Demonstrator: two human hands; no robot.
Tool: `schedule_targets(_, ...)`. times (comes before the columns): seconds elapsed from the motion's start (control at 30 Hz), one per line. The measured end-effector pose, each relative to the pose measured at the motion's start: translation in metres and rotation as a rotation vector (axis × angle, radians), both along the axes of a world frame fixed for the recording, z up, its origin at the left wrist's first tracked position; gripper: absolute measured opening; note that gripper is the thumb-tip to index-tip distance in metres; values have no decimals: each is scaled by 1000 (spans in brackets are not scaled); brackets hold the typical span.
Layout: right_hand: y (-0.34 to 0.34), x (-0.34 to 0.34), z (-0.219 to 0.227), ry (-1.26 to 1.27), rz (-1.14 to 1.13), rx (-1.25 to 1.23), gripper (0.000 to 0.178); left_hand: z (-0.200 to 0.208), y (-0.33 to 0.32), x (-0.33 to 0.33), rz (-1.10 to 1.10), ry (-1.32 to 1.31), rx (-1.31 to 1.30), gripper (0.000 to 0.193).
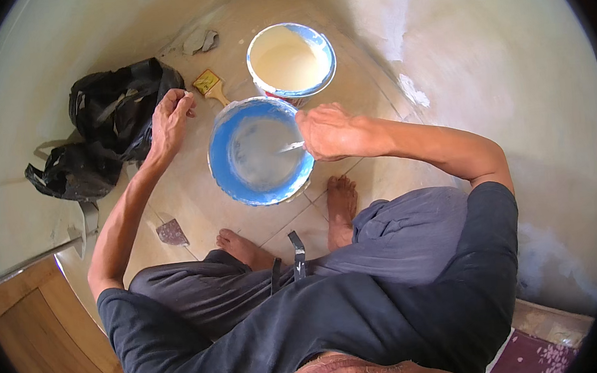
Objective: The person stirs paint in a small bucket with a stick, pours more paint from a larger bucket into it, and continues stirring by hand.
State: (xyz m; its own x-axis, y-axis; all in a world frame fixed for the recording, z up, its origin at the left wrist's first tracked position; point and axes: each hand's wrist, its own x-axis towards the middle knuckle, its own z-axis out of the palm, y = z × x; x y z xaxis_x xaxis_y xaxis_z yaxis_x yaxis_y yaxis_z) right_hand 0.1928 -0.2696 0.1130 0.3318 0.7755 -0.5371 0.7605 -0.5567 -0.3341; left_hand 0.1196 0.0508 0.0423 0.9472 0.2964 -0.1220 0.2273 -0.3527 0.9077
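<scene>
Near, on the tiled floor [297,218], toward the left edge: brown scrap [172,233]. Mid-floor: blue bucket [222,157], immediately left of the nearer right hand [329,131], closed around a pale tool [292,146], long axis leading leftward over the whitish contents [258,158]. Left hand [172,116] apart, beyond the opposite rim, fingers curled, grip impossible to tell; black bag [124,105] alongside. Farther: brush [211,88]; then, toward the far corner, cream-filled bucket [323,55], crowding the blue rim.

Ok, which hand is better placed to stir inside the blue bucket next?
Probably the right hand: it is at the rim of the blue bucket, gripping a pale tool that points inside. The left hand is away, near the black bag.
</scene>
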Motion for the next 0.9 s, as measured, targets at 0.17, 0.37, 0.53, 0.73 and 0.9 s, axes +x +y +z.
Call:
schedule_targets(0.17,12,46,55,89,-359,-262,76,12,-5,56,-287,235,377,41)
schedule_targets(0.37,-20,163,-19,-81,-709,-78,65,-16,-38,110,-241,342,-112,43)
schedule_targets(0.53,-37,162,-62,380,-808,297,49,-18,-58,126,-275,397,-283,41)
schedule_targets(0.73,-38,170,-82,338,-877,436,31,-28,-66,131,-153,315,-276,34)
schedule_targets(0.9,-41,171,-82,319,-864,444,30,-25,-73,138,-104,268,-201,29)
